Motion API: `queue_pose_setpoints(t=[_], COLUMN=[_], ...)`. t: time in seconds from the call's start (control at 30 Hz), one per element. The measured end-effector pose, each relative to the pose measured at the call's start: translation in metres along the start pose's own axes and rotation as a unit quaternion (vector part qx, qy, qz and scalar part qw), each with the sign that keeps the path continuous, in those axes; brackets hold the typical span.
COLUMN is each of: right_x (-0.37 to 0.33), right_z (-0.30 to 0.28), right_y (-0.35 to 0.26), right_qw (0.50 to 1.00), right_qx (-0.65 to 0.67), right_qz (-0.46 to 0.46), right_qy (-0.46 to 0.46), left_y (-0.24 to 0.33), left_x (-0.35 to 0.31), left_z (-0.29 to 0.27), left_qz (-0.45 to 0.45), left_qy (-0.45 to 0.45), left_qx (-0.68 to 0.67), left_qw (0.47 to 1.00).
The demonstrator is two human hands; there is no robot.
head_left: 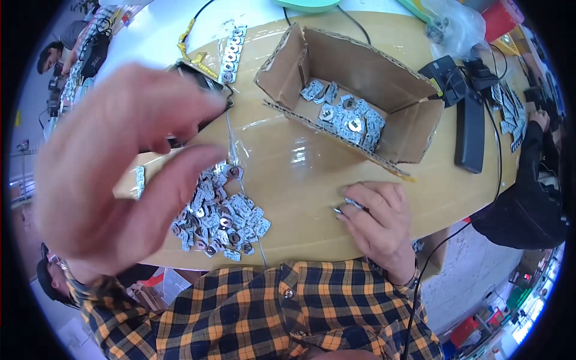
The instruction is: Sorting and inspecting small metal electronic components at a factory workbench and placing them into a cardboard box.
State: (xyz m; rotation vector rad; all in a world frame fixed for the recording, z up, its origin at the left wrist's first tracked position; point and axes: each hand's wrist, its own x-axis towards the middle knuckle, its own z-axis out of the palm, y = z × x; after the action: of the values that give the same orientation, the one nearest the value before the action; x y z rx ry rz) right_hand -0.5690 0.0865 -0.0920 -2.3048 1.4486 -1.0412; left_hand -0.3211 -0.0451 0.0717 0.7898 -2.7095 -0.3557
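My left hand (99, 174) is raised close to the camera, slightly blurred, its thumb and fingers curved apart with no object visible between them. Behind it on the table lies a loose heap of small grey circuit boards (240, 213), some bearing round metal discs. On the right, my right hand (381, 219) rests near the table's front edge with its fingers curled. Bits of small circuit boards (353, 204) poke out at its fingertips; the rest is hidden by the fingers. Beyond that hand stands an open cardboard box (414, 129) holding similar boards (351, 117).
A strip of joined boards (233, 57) lies at the back, beside a yellow lanyard (201, 65). Right of the box are a black power adapter (470, 132), cables and a clear plastic bag (459, 27). Another person's dark sleeve (528, 162) is at far right.
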Motion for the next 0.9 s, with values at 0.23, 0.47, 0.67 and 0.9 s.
queue_pose_setpoints(t=[0.23, 0.47, 0.67, 0.9], right_x=[0.003, -0.003, -0.004, -0.006], right_z=[0.004, 0.002, 0.0, 0.0], right_y=[-0.001, 0.006, 0.002, 0.0], right_qw=[1.0, 0.999, 0.998, 0.996], right_qx=[-0.004, -0.024, -0.029, -0.016], right_qz=[0.019, 0.047, 0.053, 0.082], right_qy=[0.002, 0.008, -0.011, -0.015], left_y=[0.002, -0.016, -0.018, -0.014], left_x=[0.104, 0.123, 0.124, 0.128], left_z=[0.037, 0.071, 0.101, 0.109], left_qz=[0.107, 0.212, 0.27, 0.334], left_qy=[-0.137, -0.254, -0.315, -0.325], left_qx=[0.064, 0.104, 0.177, 0.214], left_qw=[0.983, 0.938, 0.892, 0.858])
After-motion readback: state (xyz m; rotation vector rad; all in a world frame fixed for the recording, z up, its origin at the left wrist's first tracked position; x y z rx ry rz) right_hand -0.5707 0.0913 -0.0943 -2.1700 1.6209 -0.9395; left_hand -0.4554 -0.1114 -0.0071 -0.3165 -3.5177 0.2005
